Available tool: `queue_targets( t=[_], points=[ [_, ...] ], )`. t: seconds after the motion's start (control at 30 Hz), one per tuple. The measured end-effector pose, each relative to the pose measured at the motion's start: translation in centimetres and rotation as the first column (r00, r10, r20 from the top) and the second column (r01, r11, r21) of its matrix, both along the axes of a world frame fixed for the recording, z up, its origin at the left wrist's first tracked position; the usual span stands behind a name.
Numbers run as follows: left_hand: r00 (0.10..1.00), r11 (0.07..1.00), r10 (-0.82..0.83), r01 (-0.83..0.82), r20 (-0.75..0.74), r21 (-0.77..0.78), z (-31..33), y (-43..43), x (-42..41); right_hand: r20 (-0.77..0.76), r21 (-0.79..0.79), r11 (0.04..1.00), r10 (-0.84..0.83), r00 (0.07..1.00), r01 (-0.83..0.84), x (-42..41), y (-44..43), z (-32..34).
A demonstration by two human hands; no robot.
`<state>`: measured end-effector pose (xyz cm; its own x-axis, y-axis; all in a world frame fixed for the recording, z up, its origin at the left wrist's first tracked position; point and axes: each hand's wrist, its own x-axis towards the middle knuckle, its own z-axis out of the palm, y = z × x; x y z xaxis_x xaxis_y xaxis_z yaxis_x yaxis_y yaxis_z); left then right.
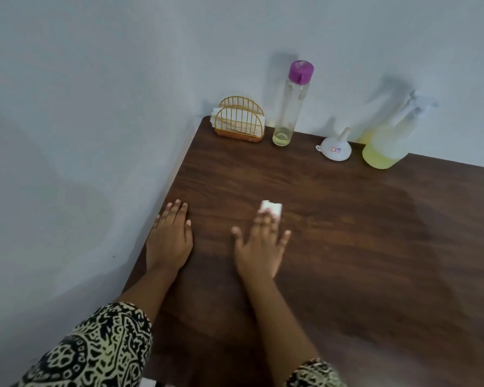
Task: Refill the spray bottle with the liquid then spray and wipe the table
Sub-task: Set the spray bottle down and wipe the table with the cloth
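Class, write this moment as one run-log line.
step: wipe | right hand: presses tissue on table | left hand: flat on table | spray bottle: holds yellow liquid, by wall

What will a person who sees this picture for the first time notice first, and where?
First, on the dark brown wooden table, the left hand lies flat by the left edge, and the right hand beside it presses a small white folded tissue under straight fingers. Next, at the far edge, stand the clear spray bottle of yellow liquid and the tall clear bottle with a purple cap.
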<state>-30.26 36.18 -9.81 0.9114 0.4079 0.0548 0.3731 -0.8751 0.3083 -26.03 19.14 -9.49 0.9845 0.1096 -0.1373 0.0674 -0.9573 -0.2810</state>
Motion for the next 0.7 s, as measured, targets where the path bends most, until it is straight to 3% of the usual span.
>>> queue_targets(
  t=[0.1,0.23,0.37,0.53,0.6,0.7],
  points=[
    [1.000,1.000,0.005,-0.005,0.010,-0.022,0.1,-0.2,-1.1,0.029,0.022,0.980,0.197,0.980,-0.198,-5.4,3.6,-0.1],
    [1.000,1.000,0.019,-0.020,-0.016,-0.012,0.1,-1.8,-3.8,0.047,0.025,0.970,0.239,0.970,-0.240,-7.8,0.3,-0.1],
    [0.993,0.994,0.110,-0.110,-0.034,-0.016,0.2,-4.4,-5.6,0.095,-0.033,0.999,0.042,0.995,-0.039,-7.0,-9.4,-0.7],
    [0.972,0.971,0.233,-0.235,-0.035,-0.037,0.3,-9.4,-6.9,-0.034,-0.085,0.990,-0.112,0.993,0.109,-6.2,-14.4,0.1],
    [0.971,0.970,0.236,-0.237,-0.031,-0.049,0.2,-10.6,-7.6,0.019,-0.051,0.997,-0.061,0.998,0.062,-7.0,-11.3,0.2],
    [0.974,0.973,0.223,-0.224,-0.023,-0.059,0.2,-11.7,-8.7,0.012,0.002,0.979,0.202,0.979,-0.202,-9.1,-6.3,0.3]
  ],
)
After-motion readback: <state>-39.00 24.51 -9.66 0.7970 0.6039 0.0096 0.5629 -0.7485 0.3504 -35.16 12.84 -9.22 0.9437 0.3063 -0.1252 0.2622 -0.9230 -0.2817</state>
